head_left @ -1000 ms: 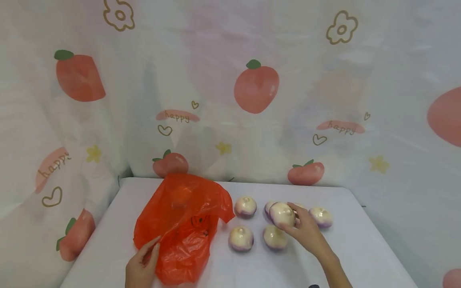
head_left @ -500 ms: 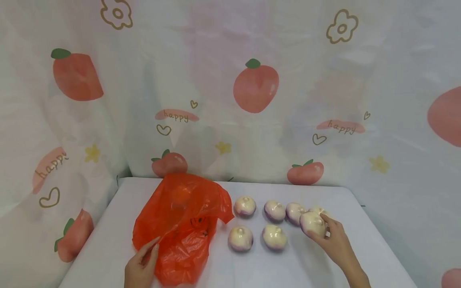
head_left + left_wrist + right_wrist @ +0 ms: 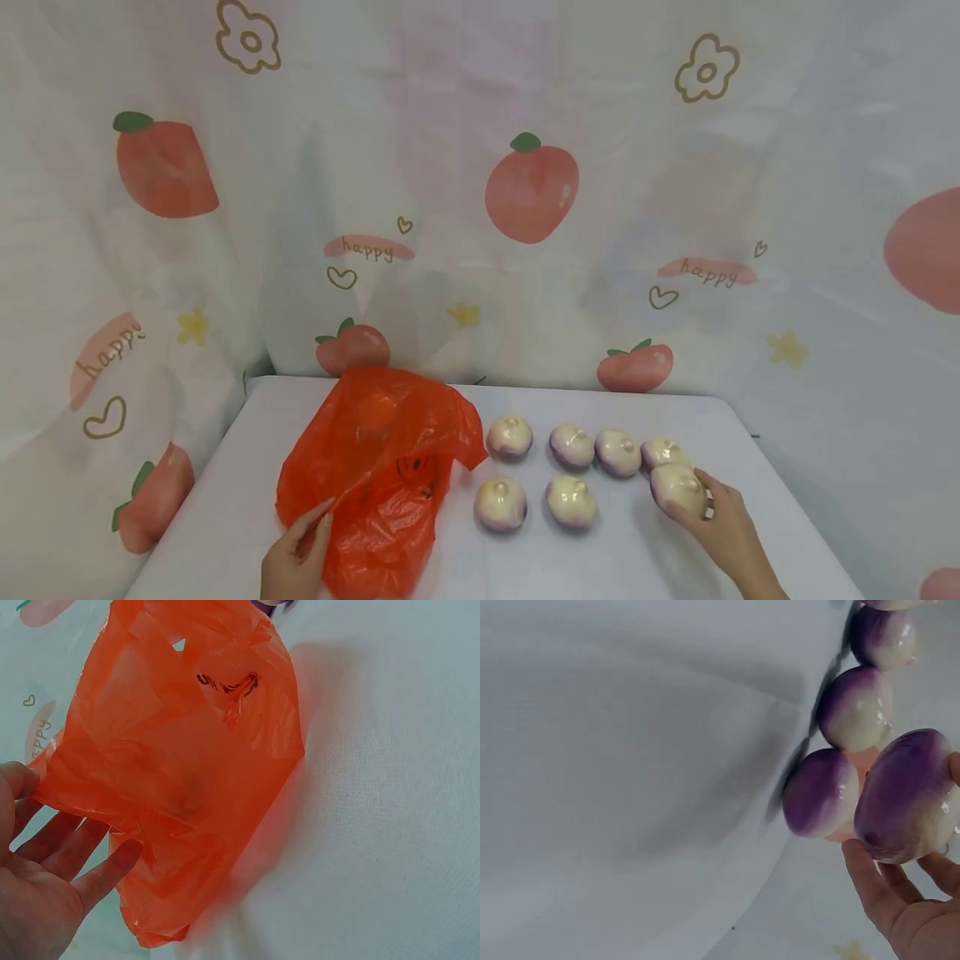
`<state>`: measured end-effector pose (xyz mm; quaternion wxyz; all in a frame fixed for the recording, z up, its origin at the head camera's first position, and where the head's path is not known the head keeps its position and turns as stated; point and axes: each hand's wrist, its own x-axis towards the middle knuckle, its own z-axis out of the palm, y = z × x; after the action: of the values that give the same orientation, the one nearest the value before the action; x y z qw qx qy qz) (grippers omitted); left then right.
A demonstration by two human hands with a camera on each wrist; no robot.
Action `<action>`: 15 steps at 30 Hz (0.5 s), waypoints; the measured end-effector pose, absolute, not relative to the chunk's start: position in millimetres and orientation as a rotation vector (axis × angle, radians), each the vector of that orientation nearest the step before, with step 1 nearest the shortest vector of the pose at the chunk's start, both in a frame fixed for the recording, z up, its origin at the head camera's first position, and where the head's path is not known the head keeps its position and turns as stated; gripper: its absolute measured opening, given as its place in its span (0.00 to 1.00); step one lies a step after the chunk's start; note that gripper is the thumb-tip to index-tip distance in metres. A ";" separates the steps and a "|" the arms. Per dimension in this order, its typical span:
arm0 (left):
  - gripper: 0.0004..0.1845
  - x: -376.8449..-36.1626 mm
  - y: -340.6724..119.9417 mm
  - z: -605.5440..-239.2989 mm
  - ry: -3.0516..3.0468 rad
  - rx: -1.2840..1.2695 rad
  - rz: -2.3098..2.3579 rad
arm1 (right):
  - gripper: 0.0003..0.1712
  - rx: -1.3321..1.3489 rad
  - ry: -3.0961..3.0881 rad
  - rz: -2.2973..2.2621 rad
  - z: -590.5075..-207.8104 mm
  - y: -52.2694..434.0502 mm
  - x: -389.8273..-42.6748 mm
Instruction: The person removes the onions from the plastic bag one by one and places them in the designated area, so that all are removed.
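1. The right hand (image 3: 720, 521) reaches in from the near right, fingers curled round an onion (image 3: 677, 487) which it holds low over the bench (image 3: 225, 500), at the right end of the near row.
2. The left hand (image 3: 294, 560) lies at the near left with its fingers straight and loose, their tips against the near edge of the orange bag (image 3: 378, 467); it grips nothing.
3. The held onion is just in front of the far row's right-end onion (image 3: 663, 452), nearly touching it; whether it rests on the bench I cannot tell.
4. Right of the held onion the bench runs on a little to its right edge; near of it lies bare bench.
5. Left of the held onion, a gap, then two near-row onions (image 3: 572, 501) (image 3: 501, 503); behind them three more (image 3: 510, 436) (image 3: 572, 444) (image 3: 618, 452).
6. The bag lies crumpled left of the onions, its flap near the far-left one.
7. A printed curtain (image 3: 525, 250) hangs behind the bench and round both sides.
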<state>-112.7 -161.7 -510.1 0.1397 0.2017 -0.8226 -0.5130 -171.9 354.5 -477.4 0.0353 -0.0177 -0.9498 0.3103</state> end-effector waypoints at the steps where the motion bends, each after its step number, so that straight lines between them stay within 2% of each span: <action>1: 0.16 -112.5 -161.5 -510.4 -2.378 0.589 -1.481 | 0.50 -0.049 -2.914 0.944 -478.7 356.6 -171.6; 8: 0.14 -113.5 -161.5 -513.2 -2.358 0.599 -1.484 | 0.46 -0.020 -2.904 0.919 -486.3 366.6 -170.2; 15: 0.14 -112.4 -160.0 -512.0 -2.357 0.588 -1.459 | 0.47 -0.050 -2.931 0.901 -493.1 373.9 -169.1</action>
<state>-112.4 -160.0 -512.0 0.1535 0.2050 -0.8219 -0.5088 -169.1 373.9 -493.1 0.0373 -0.0163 -0.9550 0.2937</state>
